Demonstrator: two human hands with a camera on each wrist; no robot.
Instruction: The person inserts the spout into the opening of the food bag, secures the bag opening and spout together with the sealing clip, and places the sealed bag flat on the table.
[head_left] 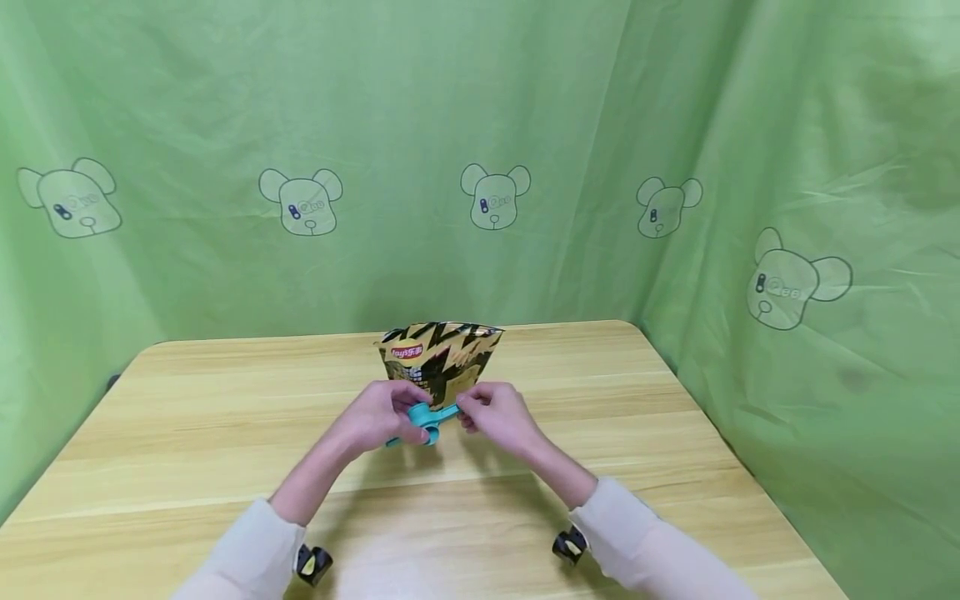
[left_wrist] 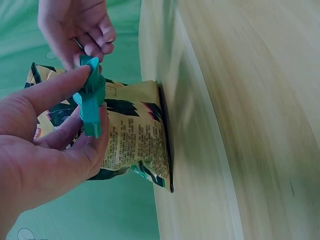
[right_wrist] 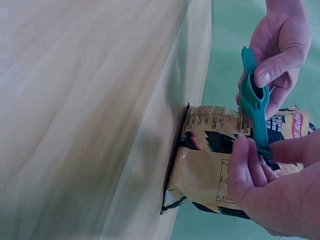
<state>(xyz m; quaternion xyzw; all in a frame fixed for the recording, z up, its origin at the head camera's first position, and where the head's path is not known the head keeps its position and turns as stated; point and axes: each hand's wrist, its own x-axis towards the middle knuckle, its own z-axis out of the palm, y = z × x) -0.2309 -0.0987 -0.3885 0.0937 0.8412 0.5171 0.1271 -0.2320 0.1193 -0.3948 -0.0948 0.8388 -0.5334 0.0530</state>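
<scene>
A teal plastic bag clip with a round pour spout [head_left: 424,414] is held up between the two hands over the table. My left hand [head_left: 375,417] grips it around the spout, with the thumb on one side and fingers on the other, as the left wrist view shows [left_wrist: 91,100]. My right hand [head_left: 501,417] pinches the end of its long arm between thumb and fingertips [right_wrist: 260,142]. Just behind the clip, a gold and black chip bag [head_left: 453,354] stands upright with its lower edge on the tabletop. The hands overlap the bag's lower part in the head view.
The light wooden table [head_left: 225,450] spreads out around the hands. Behind it and along the right hangs a green curtain [head_left: 405,100] with printed bear heads. Black wrist cameras [head_left: 313,565] hang below both sleeves.
</scene>
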